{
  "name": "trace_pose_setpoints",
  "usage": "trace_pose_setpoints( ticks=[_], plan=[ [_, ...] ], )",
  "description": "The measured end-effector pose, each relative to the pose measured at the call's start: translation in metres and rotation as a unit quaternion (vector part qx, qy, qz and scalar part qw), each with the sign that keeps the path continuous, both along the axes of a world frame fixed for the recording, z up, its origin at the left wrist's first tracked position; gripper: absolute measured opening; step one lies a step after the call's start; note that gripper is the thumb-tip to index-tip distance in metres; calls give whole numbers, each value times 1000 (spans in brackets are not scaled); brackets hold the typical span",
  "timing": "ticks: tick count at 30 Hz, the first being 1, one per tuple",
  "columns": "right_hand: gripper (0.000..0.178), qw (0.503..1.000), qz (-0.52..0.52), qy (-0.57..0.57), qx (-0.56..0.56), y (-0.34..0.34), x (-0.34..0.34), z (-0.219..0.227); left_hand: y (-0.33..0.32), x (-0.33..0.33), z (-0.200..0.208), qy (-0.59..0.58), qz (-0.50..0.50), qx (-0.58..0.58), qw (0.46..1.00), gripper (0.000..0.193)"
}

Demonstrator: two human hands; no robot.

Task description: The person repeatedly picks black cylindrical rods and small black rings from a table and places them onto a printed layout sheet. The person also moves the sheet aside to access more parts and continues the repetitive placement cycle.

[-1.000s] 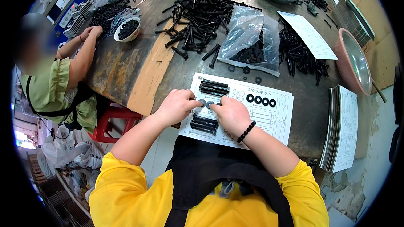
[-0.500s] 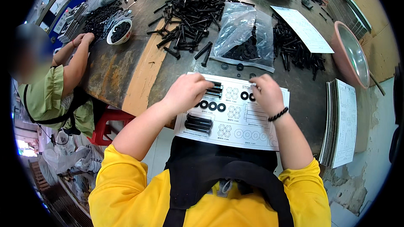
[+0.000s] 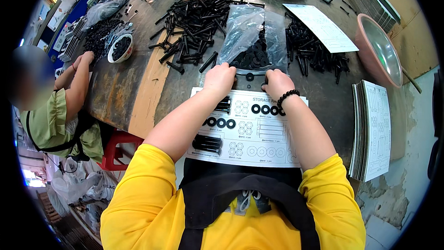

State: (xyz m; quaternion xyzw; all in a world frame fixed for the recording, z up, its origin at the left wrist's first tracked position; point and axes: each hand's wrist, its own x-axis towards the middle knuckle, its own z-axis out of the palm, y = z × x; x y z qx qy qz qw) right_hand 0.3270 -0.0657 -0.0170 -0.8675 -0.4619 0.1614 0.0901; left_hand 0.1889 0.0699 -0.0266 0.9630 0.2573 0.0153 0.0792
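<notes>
A printed sheet (image 3: pixel 268 141) with outline drawings lies before me. Short black bolts (image 3: pixel 224 105) and longer black bolts (image 3: pixel 207 143) rest on it, along with black washers (image 3: pixel 230 123) in two rows. Beyond it, a clear plastic bag (image 3: pixel 238 23) holds a heap of black washers (image 3: pixel 252 59). My left hand (image 3: pixel 220 81) is closed at the bag's near left edge. My right hand (image 3: pixel 279 84), with a beaded bracelet, is closed near the bag's right corner. What their fingertips grip is hidden. Between them, a loose washer (image 3: pixel 249 77) lies on the table.
Black bolts (image 3: pixel 199 25) are heaped behind and left of the bag. Right of it lie more bolts (image 3: pixel 319 60) and a paper sheet (image 3: pixel 321 28). A pink-rimmed basin (image 3: pixel 365 51) and a stack of sheets (image 3: pixel 374 134) stand at right. A co-worker (image 3: pixel 64 106) sits at left.
Both hands have moved away from me, off the sheet's printed rows, to the near edge of the bag. The whole view has shifted slightly.
</notes>
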Motion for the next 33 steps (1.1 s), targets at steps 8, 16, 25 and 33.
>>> trace_pose_setpoints(
  ticks=[8,16,25,33],
  plan=[
    [16,982,90,48,161,16,-6,-17,0,6,0,-27,25,-71,997,16],
    [13,989,125,-28,78,30,-5,-10,3,27,5,-112,23,-66,991,21],
    [14,992,93,-30,74,36,-6,-12,-3,35,8,-76,56,-38,995,17],
    [19,970,66,148,181,-51,-14,23,-38,-28,54,-134,-25,-215,967,16]
  ],
)
